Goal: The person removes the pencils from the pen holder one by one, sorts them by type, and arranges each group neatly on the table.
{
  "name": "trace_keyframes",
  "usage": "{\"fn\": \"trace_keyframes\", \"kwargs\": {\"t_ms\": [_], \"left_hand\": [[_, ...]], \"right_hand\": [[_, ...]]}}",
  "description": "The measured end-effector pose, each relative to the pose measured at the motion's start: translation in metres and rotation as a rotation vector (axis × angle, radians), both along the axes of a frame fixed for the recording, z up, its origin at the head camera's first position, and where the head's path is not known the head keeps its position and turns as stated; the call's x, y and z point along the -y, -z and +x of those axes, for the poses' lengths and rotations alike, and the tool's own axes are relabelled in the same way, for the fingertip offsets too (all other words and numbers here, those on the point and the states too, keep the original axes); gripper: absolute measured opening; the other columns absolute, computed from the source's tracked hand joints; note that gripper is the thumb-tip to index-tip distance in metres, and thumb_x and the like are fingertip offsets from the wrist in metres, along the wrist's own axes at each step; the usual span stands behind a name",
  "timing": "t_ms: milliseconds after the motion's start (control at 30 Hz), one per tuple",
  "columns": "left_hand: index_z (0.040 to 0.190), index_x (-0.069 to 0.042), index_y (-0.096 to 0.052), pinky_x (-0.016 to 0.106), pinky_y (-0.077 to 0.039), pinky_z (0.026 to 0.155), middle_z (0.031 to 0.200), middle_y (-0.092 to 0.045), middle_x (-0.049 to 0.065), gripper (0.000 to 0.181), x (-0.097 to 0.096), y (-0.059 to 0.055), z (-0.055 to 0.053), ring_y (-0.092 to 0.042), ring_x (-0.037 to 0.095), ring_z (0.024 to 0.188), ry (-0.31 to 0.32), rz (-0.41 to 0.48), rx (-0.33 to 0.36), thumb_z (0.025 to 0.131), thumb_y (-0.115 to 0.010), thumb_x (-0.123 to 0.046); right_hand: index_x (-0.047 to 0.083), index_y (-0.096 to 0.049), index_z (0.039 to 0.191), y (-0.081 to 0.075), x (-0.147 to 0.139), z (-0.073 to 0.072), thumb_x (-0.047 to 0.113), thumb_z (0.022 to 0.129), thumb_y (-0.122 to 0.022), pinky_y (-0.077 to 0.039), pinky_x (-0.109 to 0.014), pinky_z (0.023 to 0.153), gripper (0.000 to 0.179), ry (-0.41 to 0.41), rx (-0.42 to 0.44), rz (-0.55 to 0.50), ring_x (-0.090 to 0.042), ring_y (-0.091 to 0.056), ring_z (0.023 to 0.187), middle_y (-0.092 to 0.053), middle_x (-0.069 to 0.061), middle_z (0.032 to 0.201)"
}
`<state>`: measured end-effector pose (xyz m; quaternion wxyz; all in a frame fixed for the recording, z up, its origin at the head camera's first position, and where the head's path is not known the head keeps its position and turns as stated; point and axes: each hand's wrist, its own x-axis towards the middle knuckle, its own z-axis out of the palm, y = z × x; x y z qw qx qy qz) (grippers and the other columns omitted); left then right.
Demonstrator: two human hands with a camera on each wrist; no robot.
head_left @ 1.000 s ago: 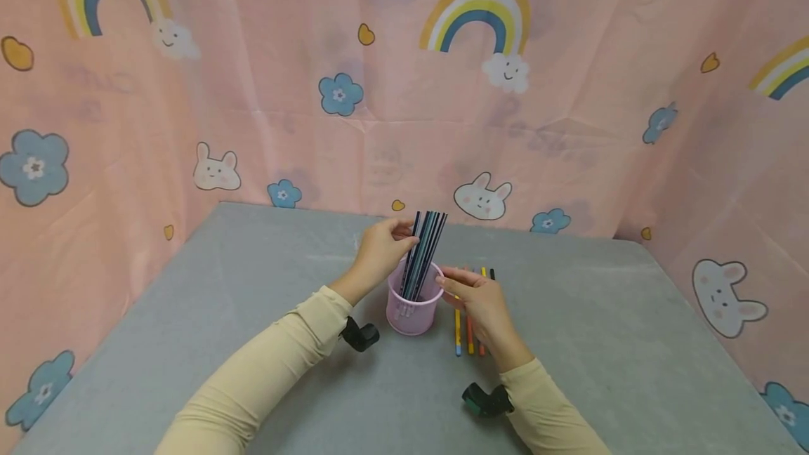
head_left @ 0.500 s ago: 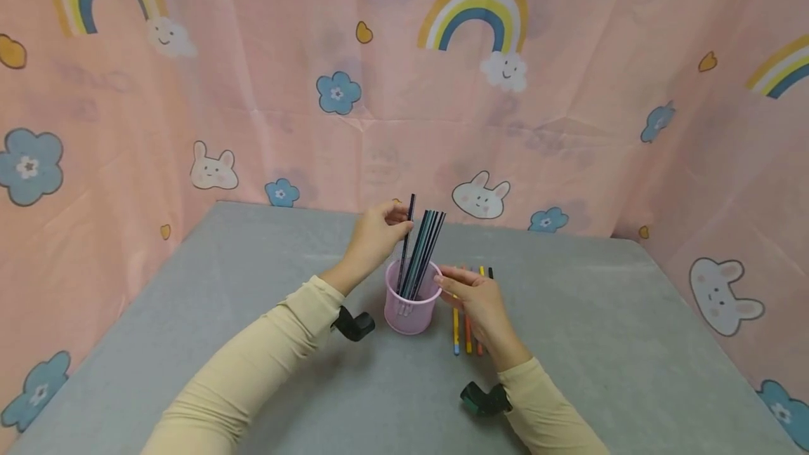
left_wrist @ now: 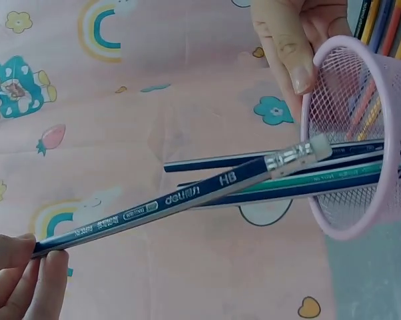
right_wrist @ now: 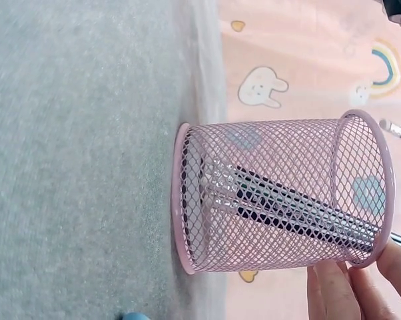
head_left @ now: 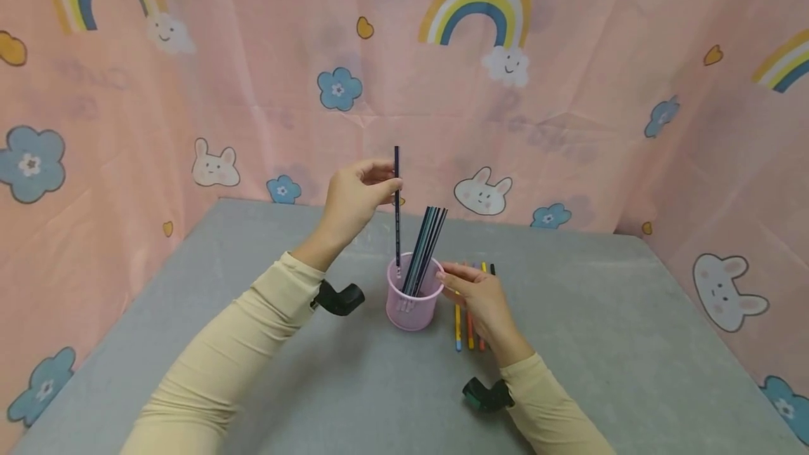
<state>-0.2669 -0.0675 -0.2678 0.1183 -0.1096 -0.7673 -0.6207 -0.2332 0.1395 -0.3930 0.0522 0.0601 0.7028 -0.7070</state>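
Note:
My left hand (head_left: 352, 199) pinches a dark blue HB pencil (left_wrist: 200, 195) near its far end. Its white eraser hangs lowest, just clear of the rim in the right wrist view. Below stands a pink mesh pen holder (head_left: 411, 314) on the table. Several dark blue and green pencils (head_left: 423, 255) lean together inside it, eraser ends down. With thumb and fingers, my right hand (head_left: 485, 304) grips the holder's rim on its right side. Part of that hand's fingers is hidden behind the mesh in the left wrist view.
Several coloured pencils (head_left: 458, 332) lie side by side on the grey table (head_left: 607, 343), just right of the holder and partly under my right hand. A pink patterned curtain (head_left: 278, 104) hangs behind the table's far edge.
My left hand has drawn one pencil away from the bunch, up and to the left, out of the holder. The right hand has stayed at the rim.

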Motion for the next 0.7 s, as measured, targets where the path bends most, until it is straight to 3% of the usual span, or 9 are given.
{"fn": "trace_keyframes", "kwargs": {"t_ms": [267, 433, 700], "left_hand": [[0.114, -0.002, -0.064, 0.026, -0.057, 0.073, 0.101, -0.064, 0.013, 0.033, 0.013, 0.009, -0.002, -0.066, 0.02, 0.087, 0.034, 0.033, 0.086, 0.082, -0.07, -0.012], [0.116, 0.001, -0.062, 0.026, -0.057, 0.074, 0.104, -0.063, 0.015, 0.035, 0.019, 0.022, -0.008, -0.066, 0.021, 0.09, 0.048, 0.041, 0.151, 0.083, -0.068, -0.01], [0.113, 0.004, -0.062, 0.027, -0.057, 0.074, 0.112, -0.064, 0.019, 0.032, 0.021, 0.051, -0.023, -0.066, 0.025, 0.096, 0.04, 0.062, 0.314, 0.083, -0.068, -0.006]], "right_hand": [[0.0, -0.064, 0.115, -0.001, 0.0, 0.0, 0.015, 0.082, -0.07, -0.052, -0.029, 0.087, 0.037, -0.015, -0.001, -0.012, -0.015, -0.057, 0.111, -0.061, -0.008, 0.117], [0.001, -0.064, 0.115, -0.002, -0.001, -0.001, 0.015, 0.082, -0.071, -0.052, -0.029, 0.088, 0.037, -0.018, 0.002, -0.024, -0.017, -0.053, 0.118, -0.059, -0.008, 0.121], [0.0, -0.063, 0.116, -0.002, -0.001, 0.0, 0.015, 0.083, -0.069, -0.052, -0.028, 0.086, 0.037, -0.019, 0.0, -0.016, -0.014, -0.057, 0.11, -0.06, -0.008, 0.12]]}}
